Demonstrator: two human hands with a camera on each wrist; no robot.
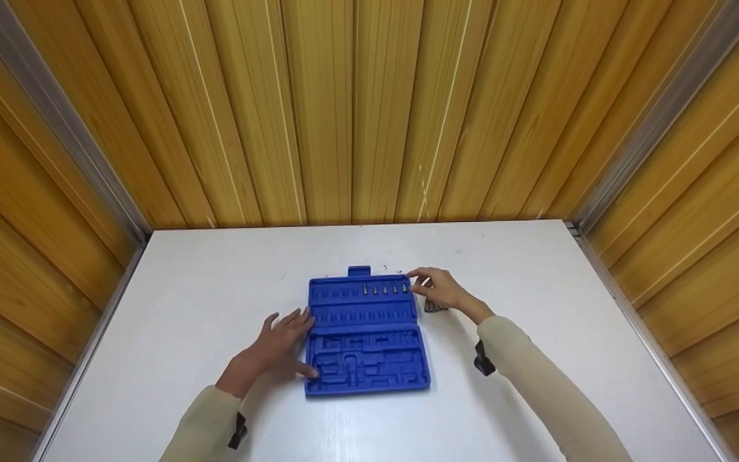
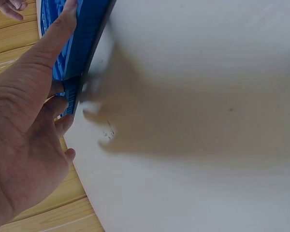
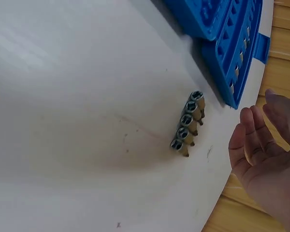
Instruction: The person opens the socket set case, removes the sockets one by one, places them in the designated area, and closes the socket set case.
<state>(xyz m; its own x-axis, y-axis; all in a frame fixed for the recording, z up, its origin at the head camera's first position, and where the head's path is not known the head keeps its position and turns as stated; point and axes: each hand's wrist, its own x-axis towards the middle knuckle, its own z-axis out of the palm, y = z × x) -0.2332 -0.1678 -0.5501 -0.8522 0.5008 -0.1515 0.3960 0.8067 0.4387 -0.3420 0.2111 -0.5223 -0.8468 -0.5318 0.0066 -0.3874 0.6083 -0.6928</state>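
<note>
An open blue plastic tool case lies flat, with moulded recesses in both halves. Several small metal socket bits sit in the right part of its far row. My left hand rests at the case's left side with fingers spread, its thumb on the near half's edge. Beside the far right corner is my right hand, fingers loosely bent and nothing between them in the right wrist view. Below that hand, a short row of loose socket bits lies side by side on the table.
The white table carries the case near its middle. Wood-patterned panels rise behind it and on both sides. A latch tab sticks out from the case's far edge. Small dark marks dot the tabletop.
</note>
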